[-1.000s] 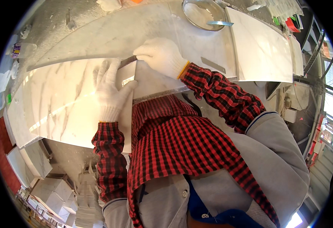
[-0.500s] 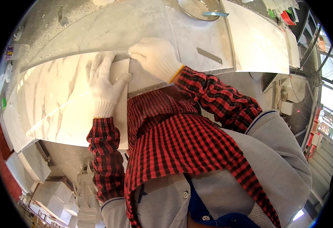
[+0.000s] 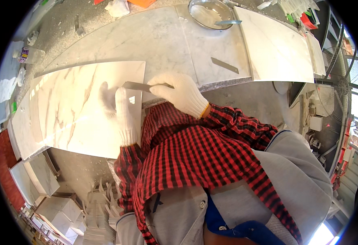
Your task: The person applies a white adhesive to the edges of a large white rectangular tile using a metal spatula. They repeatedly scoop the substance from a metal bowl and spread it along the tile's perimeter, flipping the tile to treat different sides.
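My left hand [image 3: 119, 116], in a white knit glove, is over the marble-patterned tile [image 3: 64, 102], fingers apart and holding nothing. Whether it presses on the surface I cannot tell. My right hand [image 3: 179, 92], gloved the same way, is closed round a flat grey metal blade [image 3: 137, 86]. The blade's free end points left, over the tile near its right edge and close to my left fingertips. A second flat metal blade [image 3: 224, 65] lies on the grey-white slab [image 3: 211, 45] to the right.
Toward the back stands a metal bowl [image 3: 190, 15] of whitish paste, a light-blue blade [image 3: 229, 22] across its rim. Another white tile [image 3: 277, 49] lies at right. A clear bottle [image 3: 34, 56] rests on its side far left. Cut tiles [image 3: 42, 175] stand below the left bench edge.
My right hand has moved down from the tile's far edge, and the blade now shows plainly. My left hand has shifted nearer to me and slightly right. The view has tilted somewhat.
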{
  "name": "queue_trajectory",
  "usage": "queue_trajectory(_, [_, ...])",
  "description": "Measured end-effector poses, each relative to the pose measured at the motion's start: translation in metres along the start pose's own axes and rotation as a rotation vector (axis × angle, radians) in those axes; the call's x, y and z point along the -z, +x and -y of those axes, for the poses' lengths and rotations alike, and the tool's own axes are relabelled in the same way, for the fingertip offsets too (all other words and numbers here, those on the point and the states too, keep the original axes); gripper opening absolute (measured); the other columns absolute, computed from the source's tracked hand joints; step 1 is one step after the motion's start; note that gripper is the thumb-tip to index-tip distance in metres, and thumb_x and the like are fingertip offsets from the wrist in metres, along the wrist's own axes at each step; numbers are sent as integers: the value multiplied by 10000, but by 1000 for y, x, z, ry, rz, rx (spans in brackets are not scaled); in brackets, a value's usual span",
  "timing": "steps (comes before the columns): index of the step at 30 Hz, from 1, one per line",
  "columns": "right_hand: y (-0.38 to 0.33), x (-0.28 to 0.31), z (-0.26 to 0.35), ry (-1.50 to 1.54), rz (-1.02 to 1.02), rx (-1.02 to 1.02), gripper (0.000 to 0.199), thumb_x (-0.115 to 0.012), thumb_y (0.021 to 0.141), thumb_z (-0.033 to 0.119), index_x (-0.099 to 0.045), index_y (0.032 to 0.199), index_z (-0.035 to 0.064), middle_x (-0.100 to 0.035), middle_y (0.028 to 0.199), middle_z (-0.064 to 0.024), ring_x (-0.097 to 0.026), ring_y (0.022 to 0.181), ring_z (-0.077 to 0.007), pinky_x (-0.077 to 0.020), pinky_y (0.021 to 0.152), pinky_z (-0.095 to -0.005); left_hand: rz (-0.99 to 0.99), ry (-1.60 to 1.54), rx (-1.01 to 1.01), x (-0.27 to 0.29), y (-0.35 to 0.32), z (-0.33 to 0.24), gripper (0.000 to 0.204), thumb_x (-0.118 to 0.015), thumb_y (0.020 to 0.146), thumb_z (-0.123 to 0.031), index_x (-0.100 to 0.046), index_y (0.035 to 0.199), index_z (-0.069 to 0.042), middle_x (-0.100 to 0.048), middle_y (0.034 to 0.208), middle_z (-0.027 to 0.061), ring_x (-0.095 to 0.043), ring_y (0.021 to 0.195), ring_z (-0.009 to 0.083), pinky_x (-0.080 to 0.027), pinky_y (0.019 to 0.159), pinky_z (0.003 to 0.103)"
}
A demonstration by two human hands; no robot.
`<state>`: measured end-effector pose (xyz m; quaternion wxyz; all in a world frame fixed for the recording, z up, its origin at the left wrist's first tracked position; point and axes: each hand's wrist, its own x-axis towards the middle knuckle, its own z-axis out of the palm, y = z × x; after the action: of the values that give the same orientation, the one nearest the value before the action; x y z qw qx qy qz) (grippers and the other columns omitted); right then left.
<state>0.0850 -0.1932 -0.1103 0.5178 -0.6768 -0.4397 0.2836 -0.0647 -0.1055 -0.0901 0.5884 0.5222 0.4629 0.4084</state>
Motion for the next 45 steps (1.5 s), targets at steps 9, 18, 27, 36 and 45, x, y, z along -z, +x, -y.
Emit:
queue_trajectory(9, [-2, 12, 15, 41, 146, 22, 199, -672, 864, 156, -726, 1022, 48, -726, 946, -121, -684, 855, -233, -520, 769, -329, 111, 226, 231, 1, -18, 5, 299, -691, 934, -300, -693, 898, -3, -634, 717, 8, -532, 658, 79, -449, 625, 241])
queue_trajectory(18, [101, 55, -48, -262, 229, 248, 233, -599, 932, 248, -716, 1051, 85, -722, 1021, -101, -666, 945, -264, -506, 841, -355, 660, 638, -475, -7, -32, 26, 113, -730, 832, -146, -721, 919, -75, -699, 842, 98, -671, 813, 278, -532, 759, 364])
queue_trajectory(27, [158, 29, -57, -502, 541, 454, 291, -523, 952, 336, -733, 1121, 225, -702, 1007, -84, -640, 950, -304, -496, 822, -414, 62, 1425, -460, 22, -30, 34, 978, -830, 703, -430, -371, 1496, -89, -420, 1505, 159, -352, 1403, 428, -312, 1141, 548])
queue_trajectory(36, [165, 30, -63, -435, 701, 647, 253, -583, 940, 252, -748, 1132, 251, -656, 919, -51, -624, 883, -284, -491, 762, -392, -43, 1463, -457, 24, -30, 43, 847, -819, 701, -241, -435, 1430, -43, -480, 1457, 172, -432, 1364, 388, -355, 1125, 542])
queue_trajectory(45, [168, 30, -60, -372, 726, 669, 246, -597, 929, 225, -749, 1122, 232, -650, 903, -66, -624, 874, -284, -493, 736, -382, -54, 1483, -379, 22, -32, 47, 839, -788, 711, -211, -430, 1455, -60, -465, 1482, 168, -386, 1414, 370, -280, 1185, 526])
